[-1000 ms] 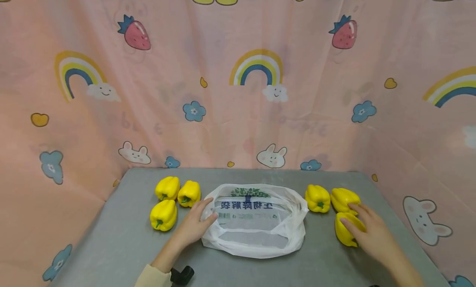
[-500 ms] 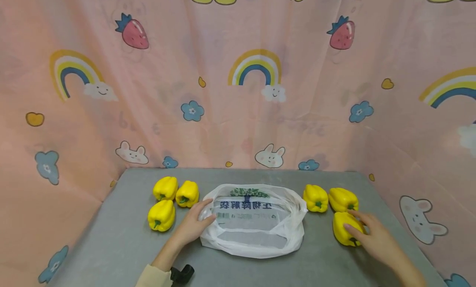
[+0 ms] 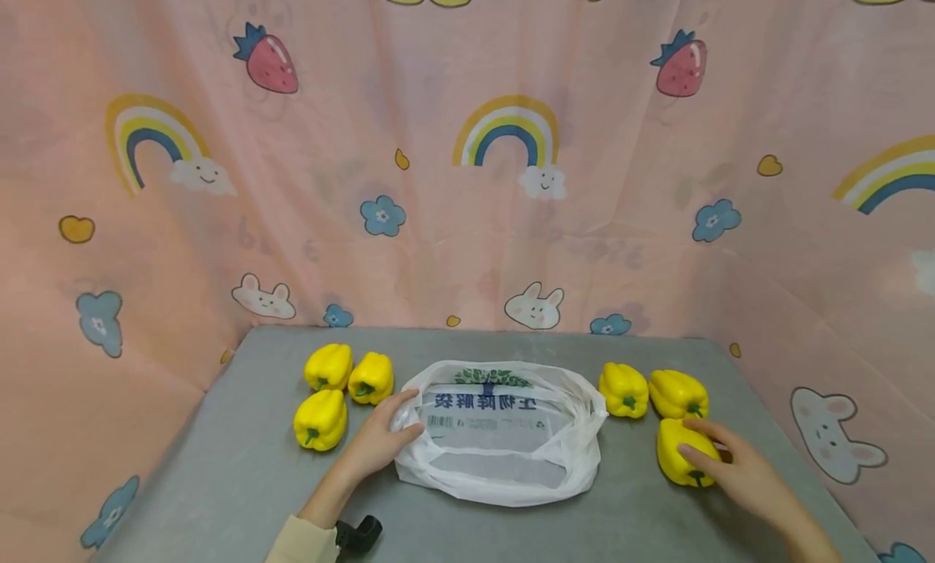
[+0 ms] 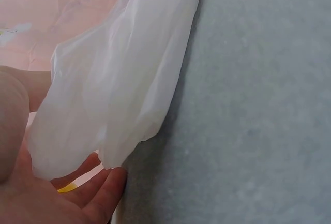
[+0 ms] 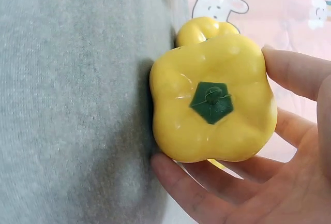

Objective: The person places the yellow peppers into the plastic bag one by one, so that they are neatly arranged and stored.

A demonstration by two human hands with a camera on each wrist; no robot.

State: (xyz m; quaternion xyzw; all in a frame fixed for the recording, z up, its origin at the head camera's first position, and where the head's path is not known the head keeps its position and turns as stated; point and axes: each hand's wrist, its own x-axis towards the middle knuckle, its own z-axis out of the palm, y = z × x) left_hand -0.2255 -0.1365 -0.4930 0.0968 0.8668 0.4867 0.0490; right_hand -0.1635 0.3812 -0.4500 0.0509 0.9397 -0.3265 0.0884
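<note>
A white plastic bag (image 3: 504, 490) with its mouth spread wide lies mid-table, showing printed characters and a green tree. At its left rim is my left hand (image 3: 382, 435), thumb and fingers around the film; the bag (image 4: 114, 89) hides part of the fingers in the left wrist view. On the right, my right hand (image 3: 738, 470) grips a yellow bell pepper (image 3: 682, 453) between thumb and fingers. The right wrist view shows this bell pepper (image 5: 176, 115) stem end on, low against the table. Behind it are two more yellow bell peppers (image 3: 678, 393).
Three yellow bell peppers (image 3: 321, 419) cluster to the left of the bag on the grey table (image 3: 453, 539). A patterned pink curtain (image 3: 409, 279) hangs behind the table and along both sides. A black device (image 3: 358, 535) sits by the left wrist.
The right hand has drawn back from the rear bell pepper and closed around the front one, which has turned slightly so its stem shows. The left hand and the bag stay nearly still.
</note>
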